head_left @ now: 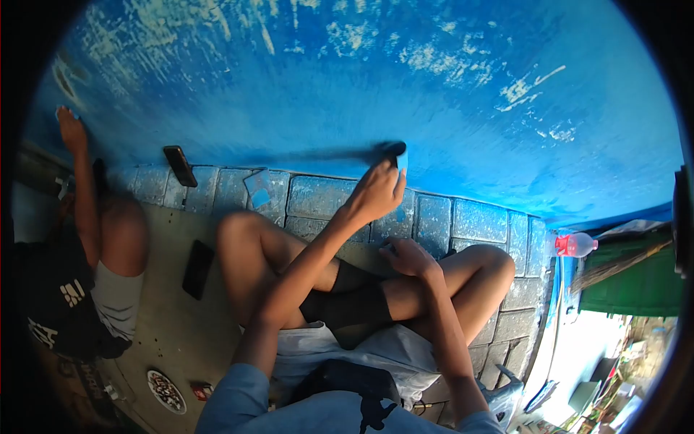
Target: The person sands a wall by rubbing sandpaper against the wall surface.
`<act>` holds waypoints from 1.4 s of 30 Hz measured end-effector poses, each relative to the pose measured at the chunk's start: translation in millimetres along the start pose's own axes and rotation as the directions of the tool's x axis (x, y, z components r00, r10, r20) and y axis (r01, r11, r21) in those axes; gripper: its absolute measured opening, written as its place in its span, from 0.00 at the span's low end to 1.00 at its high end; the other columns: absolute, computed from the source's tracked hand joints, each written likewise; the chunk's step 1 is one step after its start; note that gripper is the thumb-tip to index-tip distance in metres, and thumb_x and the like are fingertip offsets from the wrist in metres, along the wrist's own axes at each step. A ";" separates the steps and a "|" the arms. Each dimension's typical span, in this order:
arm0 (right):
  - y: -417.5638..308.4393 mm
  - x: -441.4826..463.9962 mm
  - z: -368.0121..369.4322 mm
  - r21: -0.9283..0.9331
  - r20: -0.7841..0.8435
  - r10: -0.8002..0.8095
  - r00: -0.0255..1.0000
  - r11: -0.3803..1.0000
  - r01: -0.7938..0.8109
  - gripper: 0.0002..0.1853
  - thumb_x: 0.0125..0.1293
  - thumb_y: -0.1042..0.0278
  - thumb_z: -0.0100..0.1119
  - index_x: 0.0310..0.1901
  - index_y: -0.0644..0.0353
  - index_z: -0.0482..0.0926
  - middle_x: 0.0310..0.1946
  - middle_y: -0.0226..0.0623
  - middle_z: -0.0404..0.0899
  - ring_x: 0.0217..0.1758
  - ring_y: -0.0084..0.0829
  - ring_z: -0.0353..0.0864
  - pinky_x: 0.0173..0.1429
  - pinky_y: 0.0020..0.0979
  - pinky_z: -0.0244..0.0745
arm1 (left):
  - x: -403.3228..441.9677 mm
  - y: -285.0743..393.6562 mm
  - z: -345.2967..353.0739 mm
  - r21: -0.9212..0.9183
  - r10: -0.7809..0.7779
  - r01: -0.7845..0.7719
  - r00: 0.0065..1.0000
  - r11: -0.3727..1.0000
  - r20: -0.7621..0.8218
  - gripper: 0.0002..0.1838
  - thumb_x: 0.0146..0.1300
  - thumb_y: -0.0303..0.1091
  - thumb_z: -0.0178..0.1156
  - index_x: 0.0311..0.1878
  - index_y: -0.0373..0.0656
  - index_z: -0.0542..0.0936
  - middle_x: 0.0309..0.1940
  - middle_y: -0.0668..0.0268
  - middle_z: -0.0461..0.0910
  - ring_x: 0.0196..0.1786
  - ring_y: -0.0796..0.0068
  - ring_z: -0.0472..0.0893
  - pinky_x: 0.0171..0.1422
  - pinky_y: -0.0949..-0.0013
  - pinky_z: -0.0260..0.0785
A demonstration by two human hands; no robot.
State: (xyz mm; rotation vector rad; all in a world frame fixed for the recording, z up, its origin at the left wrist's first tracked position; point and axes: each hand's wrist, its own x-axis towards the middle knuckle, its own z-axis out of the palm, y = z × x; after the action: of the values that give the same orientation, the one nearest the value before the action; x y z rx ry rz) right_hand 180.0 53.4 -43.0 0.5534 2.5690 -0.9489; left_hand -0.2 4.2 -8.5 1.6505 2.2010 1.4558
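Observation:
My left hand reaches forward to the blue wall and pinches a small piece of sandpaper, pale blue on one side and dark on the other. It is pressed at the wall's lower part, where a long shadow falls. My right hand hangs loosely over my crossed legs, its fingers slightly bent and apart, with nothing visible in it. Another pale-blue sheet lies on the paving bricks at the foot of the wall.
At the left another person's hand touches the wall. One phone leans near the wall; another dark phone lies on the ground. A plate with small pieces stands lower left. On the right is a red-labelled bottle.

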 end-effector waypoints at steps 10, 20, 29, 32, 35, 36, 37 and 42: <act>-3.9 -5.2 -6.8 0.023 0.003 0.004 1.000 1.000 -0.004 0.20 0.70 0.55 0.56 0.55 0.61 0.78 0.43 0.53 0.84 0.50 0.52 0.83 0.55 0.45 0.76 | 23.0 34.4 -48.1 -0.066 0.081 -0.093 0.982 0.993 -0.170 0.08 0.69 0.28 0.52 0.36 0.36 0.78 0.33 0.48 0.79 0.38 0.43 0.78 0.44 0.49 0.68; 10.0 -5.1 -0.6 0.030 -0.015 -0.039 0.999 0.999 0.040 0.19 0.70 0.56 0.57 0.55 0.61 0.79 0.42 0.53 0.84 0.48 0.51 0.84 0.53 0.44 0.77 | 7.7 7.3 2.1 -0.049 -0.005 0.007 0.999 0.999 0.044 0.09 0.68 0.28 0.53 0.35 0.31 0.76 0.32 0.44 0.78 0.37 0.42 0.77 0.43 0.49 0.69; 11.8 8.3 6.0 0.014 -0.043 -0.108 0.993 0.994 0.108 0.19 0.70 0.56 0.57 0.54 0.62 0.79 0.41 0.54 0.84 0.46 0.50 0.85 0.53 0.44 0.77 | 7.3 10.7 6.2 -0.004 0.070 -0.071 0.988 0.997 -0.137 0.10 0.67 0.29 0.54 0.33 0.32 0.77 0.30 0.47 0.77 0.35 0.46 0.77 0.42 0.51 0.69; 8.8 5.0 4.0 0.017 -0.031 -0.090 0.995 0.996 0.091 0.20 0.70 0.56 0.58 0.55 0.62 0.79 0.39 0.53 0.85 0.45 0.49 0.85 0.51 0.44 0.77 | -17.7 -20.3 54.0 0.022 0.042 -0.041 0.996 0.999 -0.075 0.14 0.70 0.33 0.54 0.33 0.28 0.76 0.33 0.42 0.76 0.39 0.44 0.77 0.45 0.49 0.69; 13.6 3.4 3.7 0.017 -0.013 -0.016 1.000 1.000 0.017 0.20 0.70 0.56 0.58 0.55 0.61 0.79 0.39 0.52 0.85 0.44 0.48 0.86 0.51 0.43 0.78 | -30.2 -44.3 75.7 0.157 0.177 -0.137 0.945 0.978 -0.276 0.15 0.71 0.34 0.53 0.35 0.28 0.76 0.35 0.39 0.76 0.42 0.41 0.77 0.47 0.48 0.69; 16.9 4.4 5.4 0.030 -0.009 -0.015 1.000 0.999 0.015 0.20 0.70 0.56 0.58 0.55 0.61 0.79 0.38 0.52 0.85 0.43 0.47 0.86 0.50 0.42 0.78 | -28.8 -44.3 69.7 0.219 0.165 -0.108 0.951 0.970 -0.260 0.14 0.71 0.33 0.52 0.37 0.29 0.76 0.36 0.41 0.77 0.43 0.40 0.78 0.48 0.48 0.70; 18.9 3.4 7.8 0.052 -0.007 -0.008 1.000 0.999 0.009 0.20 0.70 0.55 0.58 0.55 0.61 0.79 0.38 0.53 0.85 0.43 0.47 0.86 0.50 0.42 0.78 | -20.2 -28.3 43.6 0.217 0.165 -0.109 0.951 0.970 -0.260 0.14 0.71 0.33 0.52 0.37 0.29 0.76 0.36 0.41 0.77 0.43 0.40 0.78 0.48 0.48 0.70; 10.5 1.2 4.3 0.072 -0.011 0.003 1.000 0.997 -0.002 0.19 0.70 0.55 0.58 0.55 0.60 0.79 0.38 0.53 0.85 0.44 0.47 0.86 0.50 0.42 0.78 | 2.0 15.2 -32.6 -0.056 0.003 -0.014 0.981 0.998 -0.193 0.08 0.68 0.29 0.53 0.39 0.32 0.76 0.36 0.47 0.79 0.39 0.43 0.78 0.46 0.49 0.70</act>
State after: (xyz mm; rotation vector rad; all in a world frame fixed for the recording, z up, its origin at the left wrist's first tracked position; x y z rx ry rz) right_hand 184.6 58.2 -52.3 0.5829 2.5514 -1.0434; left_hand -6.7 -15.4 21.1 1.5640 2.2242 1.7316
